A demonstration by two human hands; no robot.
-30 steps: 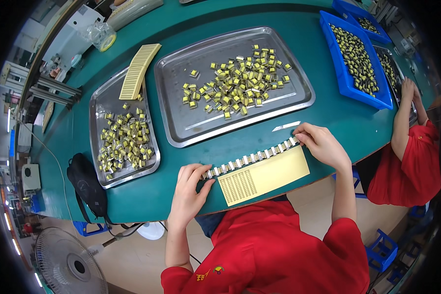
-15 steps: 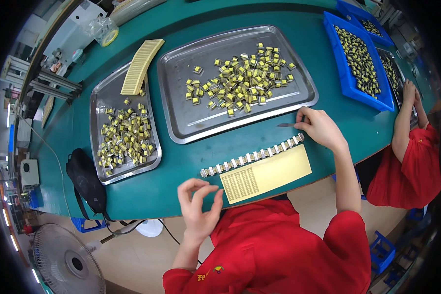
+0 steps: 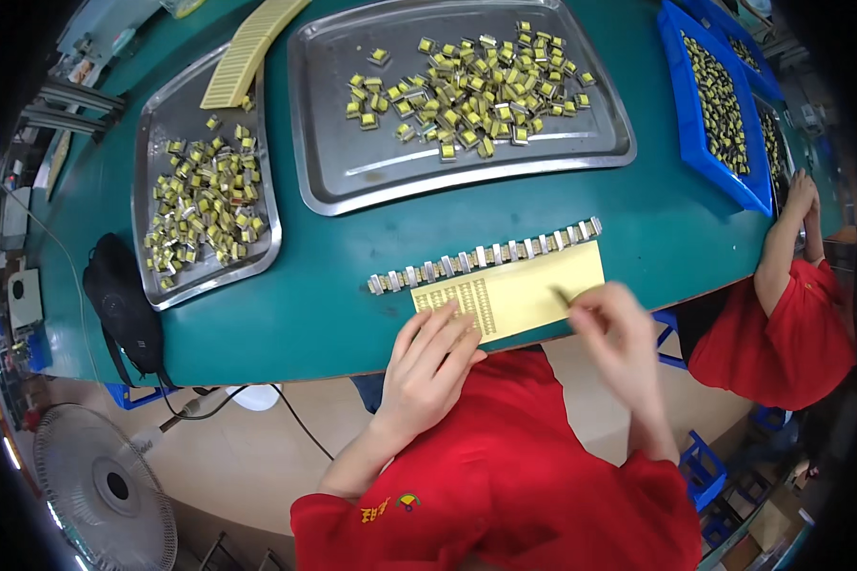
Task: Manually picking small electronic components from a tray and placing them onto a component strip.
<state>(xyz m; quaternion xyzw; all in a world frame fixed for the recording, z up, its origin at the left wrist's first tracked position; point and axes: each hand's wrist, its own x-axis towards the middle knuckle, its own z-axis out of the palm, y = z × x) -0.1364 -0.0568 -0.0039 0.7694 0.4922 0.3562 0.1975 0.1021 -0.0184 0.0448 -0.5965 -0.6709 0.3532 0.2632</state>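
Observation:
A pale yellow sheet lies at the table's near edge, its left part covered with columns of small marks, probably stickers. My left hand rests on its lower left part, fingers stretched out and holding nothing. Over the sheet's right end, my right hand is closed on a thin dark blade-like tool; motion blurs both. Just beyond the sheet runs a slanting row of small transformers, side by side with silvery faces up.
Two metal trays, one large and one at left, hold loose yellow-topped transformers. A ribbed yellow strip leans over the left tray. Blue bins stand far right, near a co-worker's hands. A black pouch lies at left.
My right hand has moved from beyond the row's right end down over the sheet with the tool. My left hand has come onto the sheet, fingers straightened. The view has shifted.

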